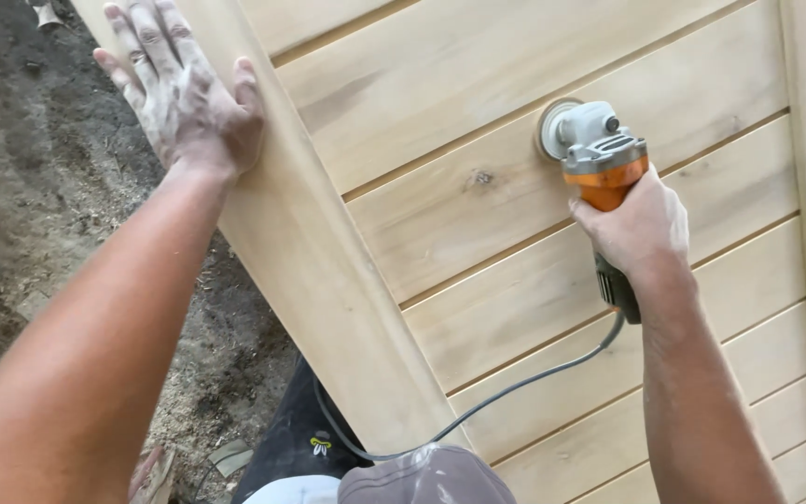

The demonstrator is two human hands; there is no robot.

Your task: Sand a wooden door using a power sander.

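Here the right hand [641, 229] is closed tightly around the orange body of an angle grinder [599, 159]. The tool's long axis runs from the hand up and slightly to the left, so the grey head and its round sanding disc [552, 126] lie beyond the knuckles, away from the person. The disc rests flat on one pale plank of a wooden panel [515, 261]. The planks run as slanted bands from lower left to upper right, with thin dark grooves between them, and a small knot [482, 177] sits just left of the disc on the same plank. The right hand is the one near the disc; the other is well apart from it.

The left hand [184, 89] lies open, with fingers spread and palm flat, on the rounded side frame [328, 271] of the panel, touching the wood and dusted white.

A grey cable [515, 387] leaves the back of the grinder, crosses the lower planks and curves down off the frame's edge.

Some things I cannot make out. The disc is partly hidden by the tool head, so whether it spins is not clear. The switch is covered by the palm. The panel is cut off at the top, right and bottom. The dusty ground [48, 205] at the left shows only wood shavings.
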